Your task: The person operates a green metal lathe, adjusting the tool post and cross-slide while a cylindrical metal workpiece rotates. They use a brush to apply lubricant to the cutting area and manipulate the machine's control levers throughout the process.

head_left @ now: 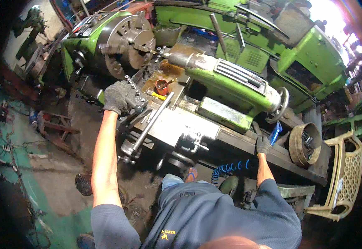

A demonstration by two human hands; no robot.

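Note:
My left hand (117, 98), in a dark grey knitted glove, is closed at the tool post (137, 99) of a green lathe; what lies under its fingers is hidden. A bright green piece (101, 96) shows just left of it. My right hand (263, 145), also gloved, is curled at the lathe bed, by the lower end of a dark lever (256, 127) below the tailstock (235, 83). Whatever it grips is hidden. A blue air gun (276, 133) stands close beside it. Left of the tailstock is the large round faceplate chuck (127, 43).
A red-orange cup (162, 87) and a yellow-handled tool (158, 96) sit behind the carriage. Along the front runs a long metal bar (154, 121). A round tub of metal parts (303, 143) rests on the bed's right end. A blue coiled hose (231, 167) hangs in front; a cream plastic chair (343, 178) stands right.

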